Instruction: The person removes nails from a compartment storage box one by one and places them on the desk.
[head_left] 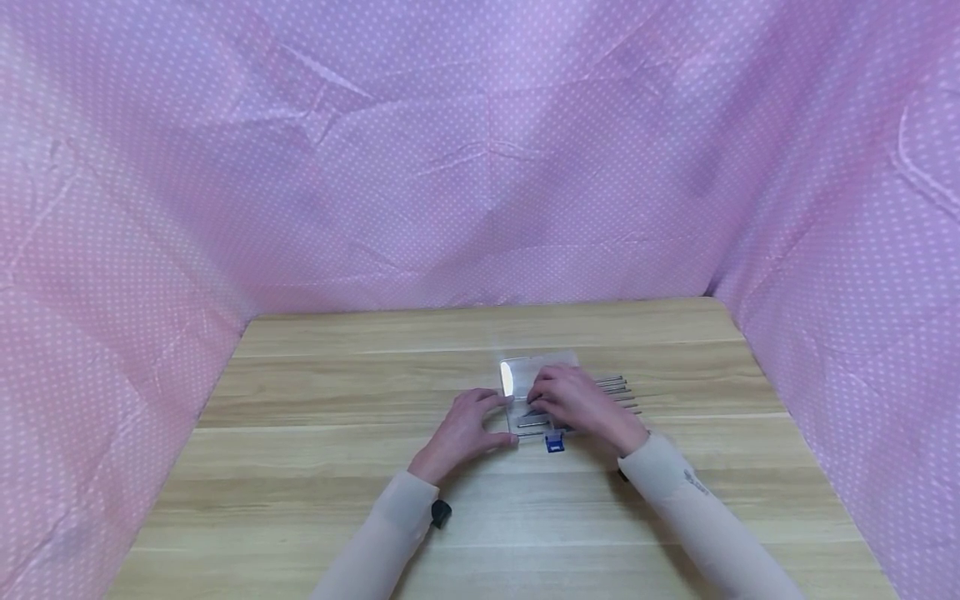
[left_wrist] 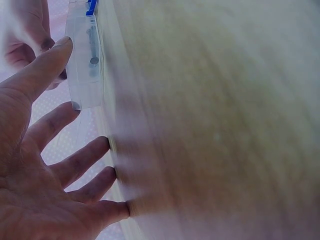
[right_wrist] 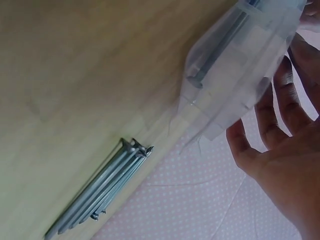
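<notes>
Looks like fiddly nail work in hand, best guess: fingers busy at a clear plastic rectangular box with the clear hinged lid flipped back. Sitting right of centre on the pale wood-grain tabletop, well in from the left and right edges.

Left hand spread, not clenched: thumb and index against the box's left end, other fingertips down on the tabletop. Probably just steadying. Right hand bent over the box, fingers curled; can't tell whether gripping a nail or nothing.

Lid toward the far edge, small bright-blue plastic latch toward the near side. Box's long axis roughly left edge to right edge. Inside, a slim silvery metal nail along about the same line, apparently head to the right.

Just off the box's right end, loose silvery metal nails side by side, long axes roughly parallel to the far edge. Seemingly not all pointing one way, going by heads at both ends.

Next move, IMO: calls for a light fingertip pinch, nail lined up with the box's long side, box held still.
</notes>
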